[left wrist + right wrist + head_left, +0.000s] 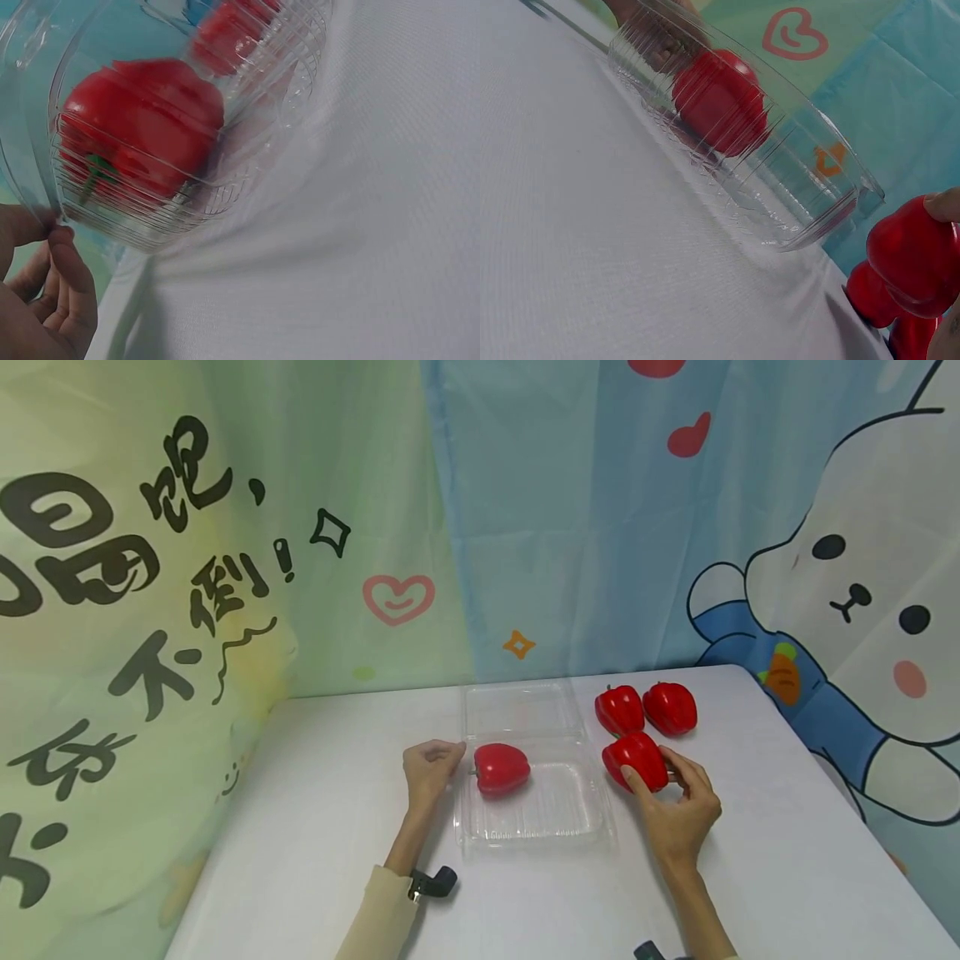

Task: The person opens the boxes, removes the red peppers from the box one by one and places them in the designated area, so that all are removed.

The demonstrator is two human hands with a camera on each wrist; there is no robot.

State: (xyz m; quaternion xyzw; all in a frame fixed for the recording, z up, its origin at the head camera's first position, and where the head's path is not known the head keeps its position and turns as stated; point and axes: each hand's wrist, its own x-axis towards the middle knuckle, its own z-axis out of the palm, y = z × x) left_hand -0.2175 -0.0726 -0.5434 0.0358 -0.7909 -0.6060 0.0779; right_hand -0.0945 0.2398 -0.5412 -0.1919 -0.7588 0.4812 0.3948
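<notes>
A clear plastic clamshell box (555, 810) lies on the white table, its lid (517, 706) folded back toward the curtain. One red bell pepper (501, 769) rests inside at the left; its green stem shows in the left wrist view. With thumb and fingertips my left hand (431, 772) pinches the box's left rim. My right hand (678, 806) grips a second red bell pepper (635, 760) between thumb and fingers, to the right of the box. In the right wrist view this held pepper (915, 255) appears raised above the table, and only part of the hand shows.
Two more red bell peppers (619, 710) (670, 708) sit side by side at the table's back right, just beyond the held one. A printed curtain (360, 485) hangs behind the table (322, 827). Each wrist wears a small black camera (435, 882).
</notes>
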